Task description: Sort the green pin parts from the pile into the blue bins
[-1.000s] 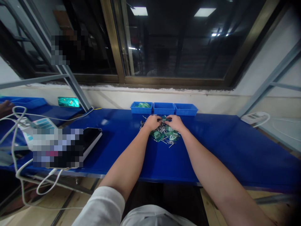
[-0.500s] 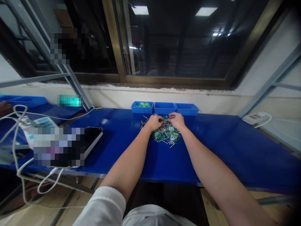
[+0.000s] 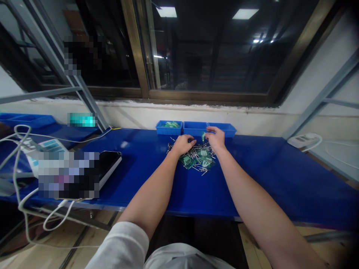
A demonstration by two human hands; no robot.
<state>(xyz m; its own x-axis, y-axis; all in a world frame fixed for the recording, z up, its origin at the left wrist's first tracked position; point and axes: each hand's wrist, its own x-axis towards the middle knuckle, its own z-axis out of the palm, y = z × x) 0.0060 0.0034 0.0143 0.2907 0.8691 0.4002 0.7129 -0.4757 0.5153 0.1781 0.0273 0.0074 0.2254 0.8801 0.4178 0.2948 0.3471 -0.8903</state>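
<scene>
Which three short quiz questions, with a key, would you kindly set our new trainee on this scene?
1. Which hand holds a green piece at the far side of the pile: (a) left or (b) right?
2. True or false: in the row just beyond the pile, the leftmost bin contains green pieces.
3. Fill the gap: thin metal pins lie heaped on a ___ table.

Key: 1. b, the right hand. 2. True. 3. Blue.

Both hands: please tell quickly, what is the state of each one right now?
Left hand: curled at the pile; whether it holds anything cannot be told.
Right hand: closed on a small green piece.
</scene>
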